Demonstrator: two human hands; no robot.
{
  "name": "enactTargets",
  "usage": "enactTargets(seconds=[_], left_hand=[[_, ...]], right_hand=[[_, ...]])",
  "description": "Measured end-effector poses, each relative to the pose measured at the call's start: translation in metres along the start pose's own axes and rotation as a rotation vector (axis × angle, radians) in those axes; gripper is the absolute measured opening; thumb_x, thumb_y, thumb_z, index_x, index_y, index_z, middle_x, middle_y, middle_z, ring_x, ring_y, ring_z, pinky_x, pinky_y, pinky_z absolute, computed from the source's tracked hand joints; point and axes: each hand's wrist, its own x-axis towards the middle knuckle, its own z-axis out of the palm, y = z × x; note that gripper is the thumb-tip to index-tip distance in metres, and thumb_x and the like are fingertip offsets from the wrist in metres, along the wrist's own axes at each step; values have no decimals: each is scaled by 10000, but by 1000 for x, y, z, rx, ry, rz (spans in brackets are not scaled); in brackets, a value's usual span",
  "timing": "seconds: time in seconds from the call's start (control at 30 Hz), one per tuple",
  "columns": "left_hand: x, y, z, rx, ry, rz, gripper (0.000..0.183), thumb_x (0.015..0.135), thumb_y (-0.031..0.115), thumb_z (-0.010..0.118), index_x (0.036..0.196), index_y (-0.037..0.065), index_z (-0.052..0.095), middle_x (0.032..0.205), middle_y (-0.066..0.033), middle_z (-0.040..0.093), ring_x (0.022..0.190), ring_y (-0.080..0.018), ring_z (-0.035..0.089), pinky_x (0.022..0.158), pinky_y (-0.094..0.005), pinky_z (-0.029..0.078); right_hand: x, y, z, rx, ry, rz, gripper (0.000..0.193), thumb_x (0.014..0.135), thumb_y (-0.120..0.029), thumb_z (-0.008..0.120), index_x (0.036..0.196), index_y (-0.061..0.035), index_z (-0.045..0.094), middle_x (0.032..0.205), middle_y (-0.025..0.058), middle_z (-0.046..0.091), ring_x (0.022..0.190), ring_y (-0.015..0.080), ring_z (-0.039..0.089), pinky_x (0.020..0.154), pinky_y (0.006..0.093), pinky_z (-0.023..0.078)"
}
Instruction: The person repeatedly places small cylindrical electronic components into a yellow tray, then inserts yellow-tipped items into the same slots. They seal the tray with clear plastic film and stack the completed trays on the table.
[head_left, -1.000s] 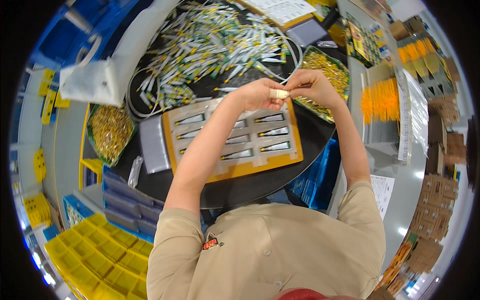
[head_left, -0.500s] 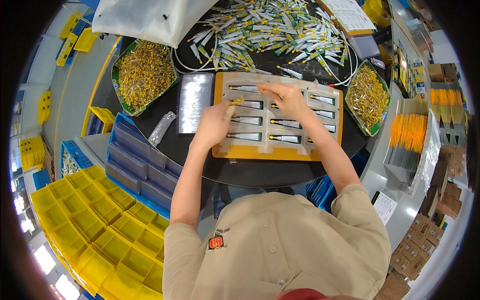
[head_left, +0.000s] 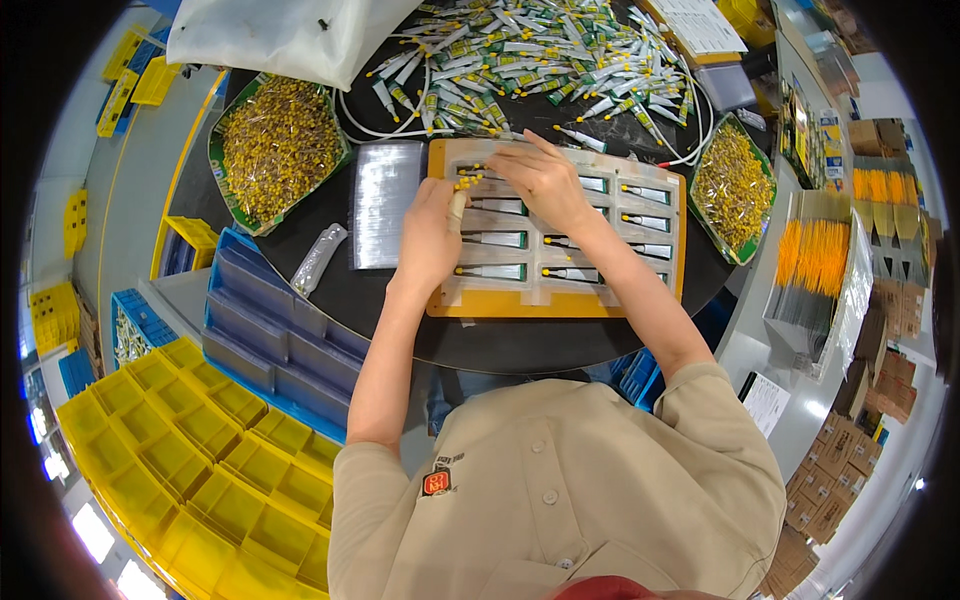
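An orange-edged tray [head_left: 560,308] with clear plastic compartments lies before me on a round black table. Small white-and-green tubes [head_left: 495,239] with dark necks lie in its compartments, several with a yellow tip at the neck end. At the tray's upper left, my left hand [head_left: 430,240] is closed around a few small yellow-tipped pieces [head_left: 468,183], whose ends poke out past the fingers. My right hand [head_left: 545,188] reaches over the upper compartments to those pieces. Its thumb and index finger pinch together beside them; what lies between the fingertips is too small to make out.
Loose tubes [head_left: 540,70] are heaped behind the tray. Green-edged containers of yellow-tipped pieces stand left [head_left: 280,150] and right [head_left: 735,185]. A clear plastic stack [head_left: 388,205] sits left of the tray. A white cable [head_left: 705,120] loops behind. Yellow bins [head_left: 200,440] stand lower left.
My right hand has moved left, from the middle of the upper row to the pieces in my left hand. My left hand has stayed nearly in place, still holding them.
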Motion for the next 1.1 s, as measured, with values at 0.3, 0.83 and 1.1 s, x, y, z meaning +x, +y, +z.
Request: enactTargets(seconds=[0.3,0.83,1.1], left_hand=[[-2,38,28,200,-354,163,72,885,45,521,951,22,540,930,-191,612,926,-418,591,751,-495,467],[31,13,37,388,-185,324,222,834,-54,491,1030,-2,581,1428,-174,496,1363,-417,384,1128,-496,311],[12,38,52,289,-294,355,95,874,54,574,959,11,580,1423,-146,520,1377,-404,385,1135,-530,311]], right_hand=[[-38,-10,-67,278,-191,51,189,810,-149,741,971,-55,710,911,66,667,855,269,607,770,373,518],[-78,58,-76,50,52,185,148,773,-88,770,911,-53,727,782,58,604,786,245,585,691,355,508],[-128,96,-139,-96,28,317,126,783,-93,759,905,-66,745,840,45,646,807,231,600,706,337,511]])
